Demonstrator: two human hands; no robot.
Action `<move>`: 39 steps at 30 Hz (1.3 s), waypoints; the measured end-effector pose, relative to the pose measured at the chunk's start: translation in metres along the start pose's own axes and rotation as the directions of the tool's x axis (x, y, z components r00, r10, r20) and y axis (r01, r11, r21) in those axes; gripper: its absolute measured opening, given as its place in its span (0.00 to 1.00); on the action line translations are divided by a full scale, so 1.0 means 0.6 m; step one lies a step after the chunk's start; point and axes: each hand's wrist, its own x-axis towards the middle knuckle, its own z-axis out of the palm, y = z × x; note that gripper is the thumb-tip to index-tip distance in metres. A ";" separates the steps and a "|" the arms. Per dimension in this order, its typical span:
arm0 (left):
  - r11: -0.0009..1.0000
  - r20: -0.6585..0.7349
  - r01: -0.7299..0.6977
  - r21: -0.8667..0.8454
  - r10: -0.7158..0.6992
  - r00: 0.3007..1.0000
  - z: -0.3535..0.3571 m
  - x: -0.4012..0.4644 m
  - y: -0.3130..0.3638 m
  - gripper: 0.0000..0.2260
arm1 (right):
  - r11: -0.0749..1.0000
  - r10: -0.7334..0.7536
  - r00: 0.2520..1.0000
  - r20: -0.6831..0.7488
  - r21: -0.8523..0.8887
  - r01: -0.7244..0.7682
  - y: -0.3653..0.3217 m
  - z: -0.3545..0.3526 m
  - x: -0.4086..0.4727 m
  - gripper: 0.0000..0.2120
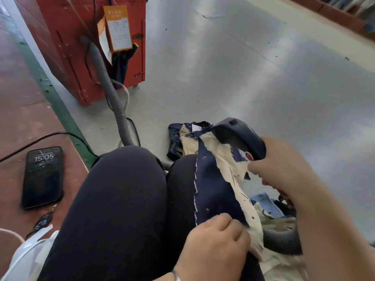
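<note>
Fingers grasping — left hand (215, 242) the navy-beige cloth (215, 189), right hand (284, 165) the dark nozzle (237, 134) — while the phone (43, 177) reads 15:05.

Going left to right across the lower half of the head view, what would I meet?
The phone → knees in dark trousers → navy and tan cloth → right hand gripping a dark hose tool.

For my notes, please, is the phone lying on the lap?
No, the phone lies on the red-brown platform beside the left leg.
</note>
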 end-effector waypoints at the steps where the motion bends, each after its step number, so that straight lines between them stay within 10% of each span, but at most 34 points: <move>1: 0.999 -0.046 0.009 -0.051 -0.011 0.999 -0.008 0.003 -0.002 0.22 | 1.000 0.008 1.000 -0.014 0.020 -0.008 0.020 -0.008 -0.018 0.11; 8: 0.987 -0.053 0.044 -0.153 -0.053 0.997 -0.039 -0.012 -0.024 0.14 | 0.988 0.058 0.997 -0.058 0.143 -0.049 0.104 -0.031 -0.182 0.17; 16: 1.000 -0.144 0.016 -0.015 -0.018 0.989 -0.027 -0.011 -0.007 0.16 | 0.978 0.030 0.990 0.140 -0.210 0.000 0.097 0.016 -0.199 0.12; 31: 0.980 -0.098 0.043 -0.192 -0.063 0.993 -0.044 -0.020 -0.037 0.14 | 0.977 0.015 0.995 -0.100 0.212 0.006 0.122 -0.042 -0.070 0.10; 39: 0.986 -0.092 0.028 -0.164 -0.043 0.995 -0.046 -0.023 -0.029 0.08 | 1.000 -0.004 0.999 0.053 -0.003 0.004 0.158 -0.036 -0.236 0.18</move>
